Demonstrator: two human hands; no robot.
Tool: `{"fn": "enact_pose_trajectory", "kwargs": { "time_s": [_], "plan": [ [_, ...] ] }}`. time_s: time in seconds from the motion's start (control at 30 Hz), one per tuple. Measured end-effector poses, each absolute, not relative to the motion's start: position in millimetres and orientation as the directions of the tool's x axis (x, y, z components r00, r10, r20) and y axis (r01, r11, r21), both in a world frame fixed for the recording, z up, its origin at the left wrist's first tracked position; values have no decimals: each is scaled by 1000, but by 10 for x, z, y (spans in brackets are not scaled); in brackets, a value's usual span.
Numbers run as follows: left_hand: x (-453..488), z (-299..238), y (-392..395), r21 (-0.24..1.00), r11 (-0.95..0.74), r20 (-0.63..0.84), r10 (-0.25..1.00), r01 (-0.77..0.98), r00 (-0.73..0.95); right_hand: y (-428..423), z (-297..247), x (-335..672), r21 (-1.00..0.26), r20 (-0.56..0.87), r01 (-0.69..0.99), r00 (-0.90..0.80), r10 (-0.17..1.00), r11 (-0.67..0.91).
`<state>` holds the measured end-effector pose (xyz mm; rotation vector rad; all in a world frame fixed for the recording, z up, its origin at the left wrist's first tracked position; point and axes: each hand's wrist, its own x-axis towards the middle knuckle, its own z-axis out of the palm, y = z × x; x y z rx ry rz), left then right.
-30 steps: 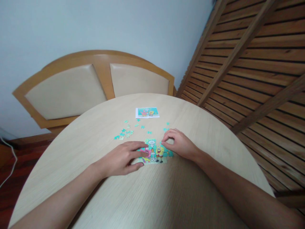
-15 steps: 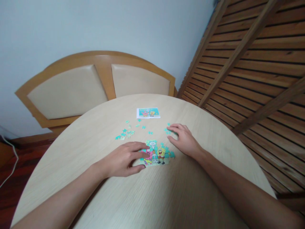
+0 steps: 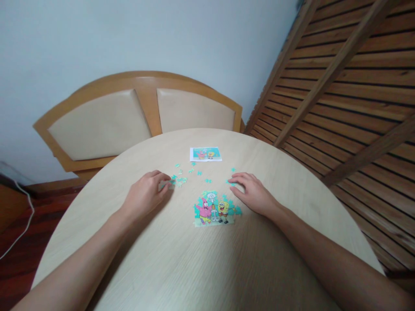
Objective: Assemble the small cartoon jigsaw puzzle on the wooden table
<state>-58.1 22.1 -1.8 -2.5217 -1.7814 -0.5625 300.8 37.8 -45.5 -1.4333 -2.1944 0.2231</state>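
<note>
My round wooden table (image 3: 201,268) carries the part-built puzzle (image 3: 215,209); loose pieces (image 3: 181,178) (teal mostly) lie beyond it, the reference picture (image 3: 206,153) farther beyond.

Left hand (image 3: 145,195) and right hand (image 3: 253,193) rest palm-down, fingers loosely curled.

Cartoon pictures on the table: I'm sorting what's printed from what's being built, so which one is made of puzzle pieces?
The partly built puzzle nearest the person, ragged-edged; the reference card farther back is a clean rectangle.
</note>
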Motion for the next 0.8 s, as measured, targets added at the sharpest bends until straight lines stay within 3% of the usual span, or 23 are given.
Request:
{"fn": "enact_pose_trajectory", "kwargs": {
  "time_s": [0.23, 0.8],
  "plan": [
    [-457, -277, 350, 134, -497, 341, 836, 857, 431, 383, -467, 3010, -402, 326, 802, -326, 887, 442],
    [-402, -329, 385, 188, -529, 394, 812, 827, 430, 351, -449, 2977, -402, 308, 806, -327, 893, 434]
  ]
}}
